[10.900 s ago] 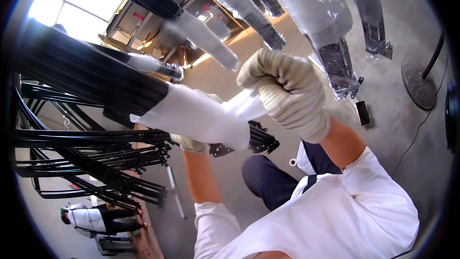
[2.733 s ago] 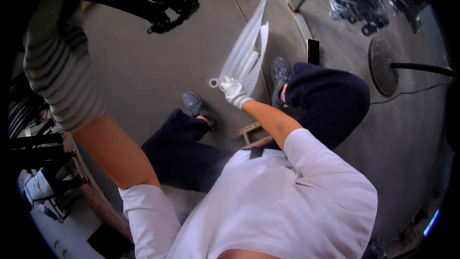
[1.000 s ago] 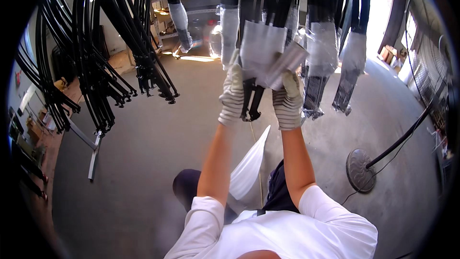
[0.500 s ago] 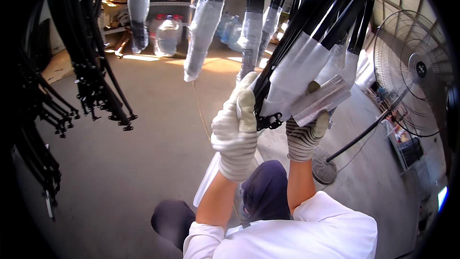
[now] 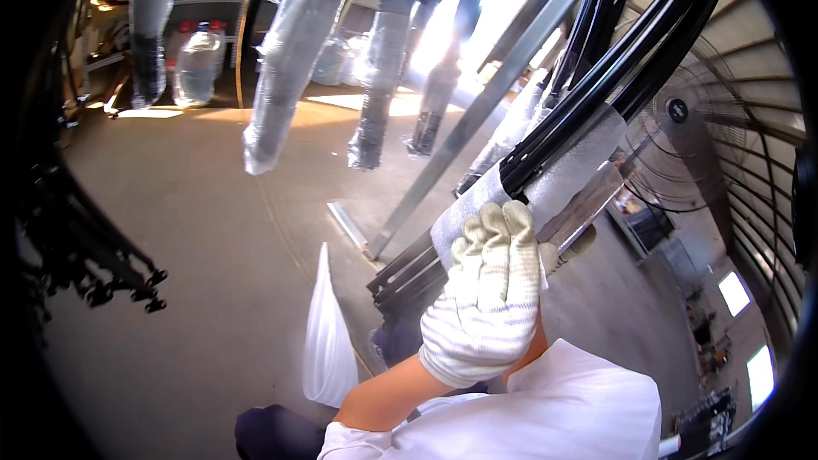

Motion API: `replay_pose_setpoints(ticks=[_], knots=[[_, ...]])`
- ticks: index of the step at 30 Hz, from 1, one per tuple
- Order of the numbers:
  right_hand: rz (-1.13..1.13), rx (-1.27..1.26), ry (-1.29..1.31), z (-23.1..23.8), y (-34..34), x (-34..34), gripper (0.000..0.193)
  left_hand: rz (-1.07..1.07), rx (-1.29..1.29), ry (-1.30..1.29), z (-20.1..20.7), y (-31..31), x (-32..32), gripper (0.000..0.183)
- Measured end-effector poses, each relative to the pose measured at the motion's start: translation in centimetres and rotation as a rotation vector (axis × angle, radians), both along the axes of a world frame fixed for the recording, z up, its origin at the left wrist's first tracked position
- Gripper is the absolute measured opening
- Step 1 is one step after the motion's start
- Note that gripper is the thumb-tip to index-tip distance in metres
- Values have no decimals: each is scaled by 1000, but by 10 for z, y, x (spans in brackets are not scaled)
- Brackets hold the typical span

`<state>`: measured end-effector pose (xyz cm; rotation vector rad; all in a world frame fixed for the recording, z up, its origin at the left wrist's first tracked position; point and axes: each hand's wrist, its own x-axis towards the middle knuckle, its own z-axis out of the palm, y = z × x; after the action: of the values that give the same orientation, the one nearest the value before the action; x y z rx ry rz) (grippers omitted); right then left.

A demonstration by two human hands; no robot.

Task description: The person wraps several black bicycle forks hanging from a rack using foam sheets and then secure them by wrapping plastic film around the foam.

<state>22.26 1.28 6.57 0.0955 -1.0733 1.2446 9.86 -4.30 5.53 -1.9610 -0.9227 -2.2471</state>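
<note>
A hanging bundle of black rods point(image 5: 596, 77) slants down from the upper right, and its lower part is wrapped in a white foam sleeve point(image 5: 562, 175). My left hand point(image 5: 486, 298), in a white knit glove, is closed around the sleeve and the bundle near the black ends point(image 5: 409, 268). My right hand point(image 5: 578, 243) is mostly hidden behind the bundle. Only its gloved fingertips show, pressed against a shiny clear strip of film point(image 5: 584, 204) on the sleeve's far side.
Other bundles in clear plastic sleeves point(image 5: 285, 68) hang ahead. A slanted metal beam point(image 5: 477, 111) runs to the floor. Bare black bundle ends point(image 5: 102, 273) hang at left. A standing fan point(image 5: 682, 145) is at right, water jugs point(image 5: 196, 60) far back, white bags point(image 5: 328, 341) by my legs.
The view has swung closer to the bundle. My left hand has slid onto the white sleeve and grips it, while my right hand has gone behind the bundle.
</note>
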Motion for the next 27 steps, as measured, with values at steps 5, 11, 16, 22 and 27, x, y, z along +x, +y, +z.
replay_pose_setpoints(ticks=[5,11,16,22,27], knots=[[-18,-15,-54,-4,3,3,62,171,117,146,-8,11,0,33],[-54,-34,-101,-4,4,3,63,123,100,142,-9,23,-6,30],[-62,-45,-123,-3,7,4,63,80,91,176,-8,30,-9,26],[-38,-56,-135,0,13,4,64,234,136,49,-7,33,-2,25],[-46,-61,-122,0,10,14,65,87,3,199,0,26,-5,28]])
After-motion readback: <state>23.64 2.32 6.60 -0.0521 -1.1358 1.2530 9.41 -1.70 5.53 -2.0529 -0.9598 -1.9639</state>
